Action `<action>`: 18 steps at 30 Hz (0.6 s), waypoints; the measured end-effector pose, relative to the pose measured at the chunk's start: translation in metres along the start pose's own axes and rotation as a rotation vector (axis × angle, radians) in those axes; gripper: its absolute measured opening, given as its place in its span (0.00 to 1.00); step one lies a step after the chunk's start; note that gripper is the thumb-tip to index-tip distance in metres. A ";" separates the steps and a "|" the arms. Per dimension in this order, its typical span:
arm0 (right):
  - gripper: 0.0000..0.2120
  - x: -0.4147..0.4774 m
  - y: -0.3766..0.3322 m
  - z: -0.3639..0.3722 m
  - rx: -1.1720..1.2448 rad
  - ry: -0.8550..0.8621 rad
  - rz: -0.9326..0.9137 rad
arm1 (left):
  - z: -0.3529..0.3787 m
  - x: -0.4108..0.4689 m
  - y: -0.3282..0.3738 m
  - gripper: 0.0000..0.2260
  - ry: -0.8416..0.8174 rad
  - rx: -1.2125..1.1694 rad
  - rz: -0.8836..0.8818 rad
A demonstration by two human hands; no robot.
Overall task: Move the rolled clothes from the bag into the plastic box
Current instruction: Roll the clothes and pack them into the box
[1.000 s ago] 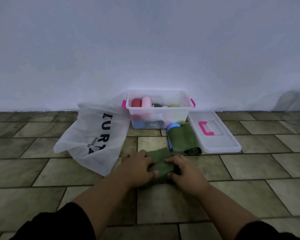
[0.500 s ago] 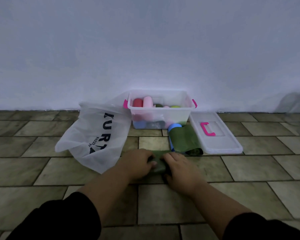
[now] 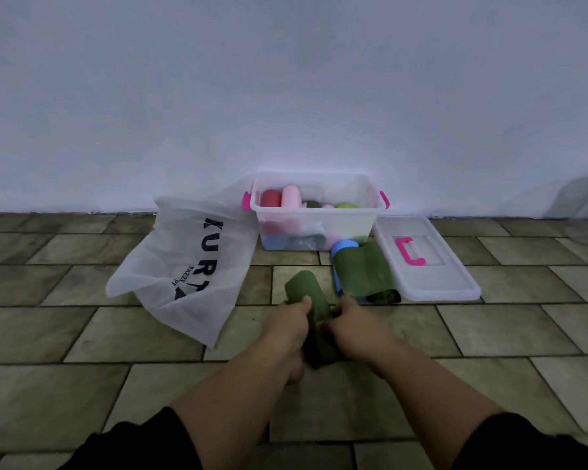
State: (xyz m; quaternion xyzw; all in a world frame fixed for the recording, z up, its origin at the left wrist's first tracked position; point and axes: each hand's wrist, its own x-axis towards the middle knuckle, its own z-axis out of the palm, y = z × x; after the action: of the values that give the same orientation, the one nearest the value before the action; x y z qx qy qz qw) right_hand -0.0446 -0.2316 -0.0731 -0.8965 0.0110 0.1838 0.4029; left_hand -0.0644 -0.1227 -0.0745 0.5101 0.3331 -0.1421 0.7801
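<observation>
The floor (image 3: 489,334) is laid with greenish-brown rectangular tiles in staggered rows and fills the lower half of the frame up to a pale wall (image 3: 286,96). Left of centre, a translucent white bag (image 3: 184,262) with black lettering lies crumpled on the tiles, its upper right edge against the plastic box (image 3: 319,212). The box stands open at centre by the wall. Just right of it a clear lid (image 3: 431,283) with 1 pink handle (image 3: 410,256) lies flat. In front of the box a green cloth (image 3: 360,271) lies partly unrolled beside a blue roll (image 3: 344,247). Whether the dark green roll (image 3: 306,290) at lower centre touches the tiles cannot be told.
</observation>
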 end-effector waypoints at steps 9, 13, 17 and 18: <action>0.24 0.004 0.012 -0.003 0.672 -0.203 -0.054 | -0.009 0.006 0.014 0.11 -0.304 -0.206 0.254; 0.26 0.022 0.002 -0.021 0.430 -0.126 -0.282 | -0.005 0.017 0.046 0.20 -0.376 0.216 0.698; 0.22 0.058 -0.025 -0.054 0.292 0.112 -0.416 | -0.001 0.044 0.106 0.23 -0.089 0.712 1.007; 0.21 0.068 -0.035 -0.063 0.281 0.202 -0.444 | 0.001 0.056 0.123 0.26 0.092 0.824 1.037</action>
State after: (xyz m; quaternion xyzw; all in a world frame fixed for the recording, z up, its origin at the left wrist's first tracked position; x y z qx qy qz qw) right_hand 0.0446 -0.2455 -0.0324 -0.8261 -0.1202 -0.0027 0.5505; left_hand 0.0462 -0.0632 -0.0255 0.8665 -0.0040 0.1579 0.4736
